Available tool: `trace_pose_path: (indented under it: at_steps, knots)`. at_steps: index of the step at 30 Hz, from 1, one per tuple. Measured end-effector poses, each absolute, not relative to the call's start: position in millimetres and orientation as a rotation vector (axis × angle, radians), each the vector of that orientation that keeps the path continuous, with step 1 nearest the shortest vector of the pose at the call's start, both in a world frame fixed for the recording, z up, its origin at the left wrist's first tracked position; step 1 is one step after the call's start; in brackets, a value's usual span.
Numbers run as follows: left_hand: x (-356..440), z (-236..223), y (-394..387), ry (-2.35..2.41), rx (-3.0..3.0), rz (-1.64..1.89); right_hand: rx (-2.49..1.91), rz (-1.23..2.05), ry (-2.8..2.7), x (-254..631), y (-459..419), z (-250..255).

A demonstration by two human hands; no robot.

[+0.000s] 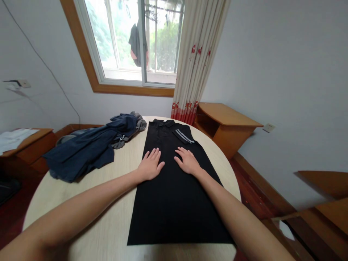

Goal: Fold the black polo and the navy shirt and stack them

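A black polo shirt (174, 206) lies flat on the round table, its collar at the far end and its hem toward me. One short sleeve with grey stripes (185, 136) is folded in across the upper right of the shirt; the left edge runs straight, with no sleeve showing there. My left hand (151, 165) rests palm down on the shirt's left side, fingers apart. On the right half, below the striped sleeve, my right hand (187, 160) also lies flat with its fingers spread. Neither hand grips anything.
A heap of dark blue and grey clothes (95, 145) lies on the left of the pale round table (119, 203). Beyond stand a wooden cabinet (228, 114) and a curtain (201, 47) beside the window (160, 43). A wooden stand with white cloth (16, 139) is at far left.
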State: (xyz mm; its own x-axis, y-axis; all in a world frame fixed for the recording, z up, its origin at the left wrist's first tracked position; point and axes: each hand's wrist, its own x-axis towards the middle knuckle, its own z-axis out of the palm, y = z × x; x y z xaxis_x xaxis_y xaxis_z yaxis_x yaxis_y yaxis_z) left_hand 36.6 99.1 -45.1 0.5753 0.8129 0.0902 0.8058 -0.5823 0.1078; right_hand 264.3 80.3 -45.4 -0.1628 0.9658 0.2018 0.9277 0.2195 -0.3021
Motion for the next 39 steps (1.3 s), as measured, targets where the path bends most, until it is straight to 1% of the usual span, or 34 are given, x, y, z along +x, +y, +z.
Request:
trace_pose_path:
  at_steps: [4, 8, 12, 16, 20, 23, 26, 28, 31, 35, 39]
  knots:
    - [12, -46, 9, 1.122, 2.766, 0.168, -1.809, 0.063, -2.144, 260, 77, -43]
    - [-5, -37, -48, 0.894, 2.738, 0.110, -1.907, -0.041, -2.086, 262, 63, -37]
    - [-18, -25, -69, 0.775, 2.695, 0.046, -2.138, -0.078, -1.893, 280, 37, -28]
    - [-32, -14, -66, 0.732, 2.673, -0.010, -2.360, -0.007, -1.723, 305, 9, -22]
    - [-48, 6, -52, 0.708, 2.647, -0.223, -2.433, 0.149, -1.623, 314, -8, -13]
    - [-49, 23, -43, 0.691, 2.621, -0.331, -2.300, 0.444, -1.540, 310, -16, -1]
    - [-36, 33, -44, 0.706, 2.688, -0.148, -2.122, 0.873, -1.431, 303, -25, 12]
    - [-21, 33, -49, 0.708, 2.721, 0.013, -2.089, 1.034, -1.350, 300, -32, 18]
    - [2, 28, -60, 0.655, 2.713, 0.150, -2.039, 1.036, -1.309, 297, -40, 23]
    - [32, 21, -71, 0.564, 2.760, 0.263, -1.839, 1.039, -1.394, 285, -42, 25]
    - [60, 10, -71, 0.453, 2.935, 0.288, -1.676, 1.189, -1.465, 266, -39, 29]
